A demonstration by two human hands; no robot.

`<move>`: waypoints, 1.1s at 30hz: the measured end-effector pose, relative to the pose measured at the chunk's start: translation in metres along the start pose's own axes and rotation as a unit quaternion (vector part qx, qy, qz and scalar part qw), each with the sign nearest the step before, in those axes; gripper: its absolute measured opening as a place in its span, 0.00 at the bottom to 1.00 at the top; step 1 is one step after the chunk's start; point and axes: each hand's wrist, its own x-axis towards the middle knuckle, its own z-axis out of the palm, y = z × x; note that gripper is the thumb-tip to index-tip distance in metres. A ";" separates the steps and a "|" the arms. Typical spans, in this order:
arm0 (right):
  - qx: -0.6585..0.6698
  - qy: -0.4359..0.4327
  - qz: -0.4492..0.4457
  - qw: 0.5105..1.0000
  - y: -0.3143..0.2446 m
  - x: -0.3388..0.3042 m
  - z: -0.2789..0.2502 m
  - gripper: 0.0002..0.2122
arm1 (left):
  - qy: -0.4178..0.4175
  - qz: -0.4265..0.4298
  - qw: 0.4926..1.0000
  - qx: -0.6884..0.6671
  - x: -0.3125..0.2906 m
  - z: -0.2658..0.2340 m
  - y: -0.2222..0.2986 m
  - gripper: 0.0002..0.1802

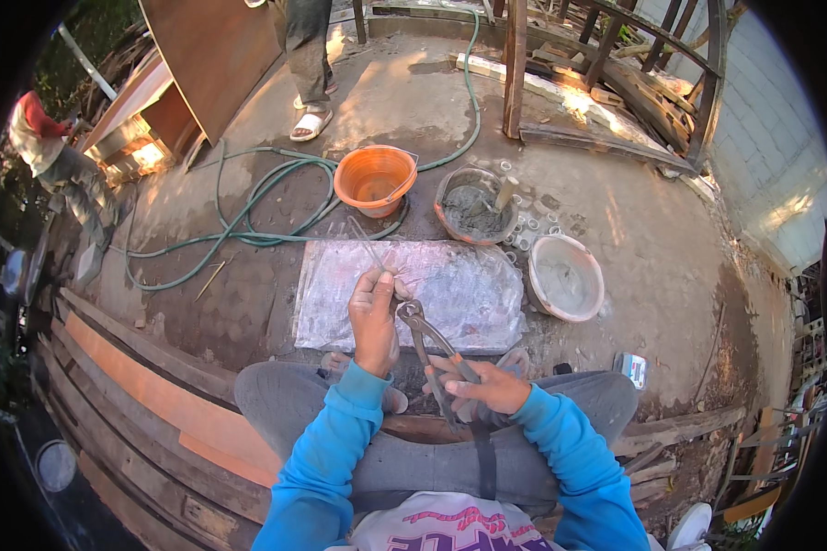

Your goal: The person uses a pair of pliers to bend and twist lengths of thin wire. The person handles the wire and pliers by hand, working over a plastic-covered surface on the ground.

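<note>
Pinched upright in the fingers of my left hand (374, 321) is a thin bent wire (366, 242), its ends pointing away from me. My right hand (492, 386) grips the spread handles of a pair of pincers (412, 313). The jaws sit just right of my left fingertips; whether they touch the wire is too small to tell. Beneath both hands lies a flat, white-stained sheet (469, 296) on the ground, between my bent knees.
Beyond the sheet stand an orange bucket (351, 171), a tub of wet cement (448, 213) and a pale basin (595, 296). Small rings (529, 224) lie between them. A green hose (248, 241) coils left. Planks (156, 413) lie left. Two people (309, 55) stand farther off.
</note>
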 end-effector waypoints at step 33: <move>-0.486 0.439 -0.172 0.735 0.010 -0.004 0.010 0.18 | -0.132 0.121 0.983 0.046 -0.024 0.026 0.015 0.08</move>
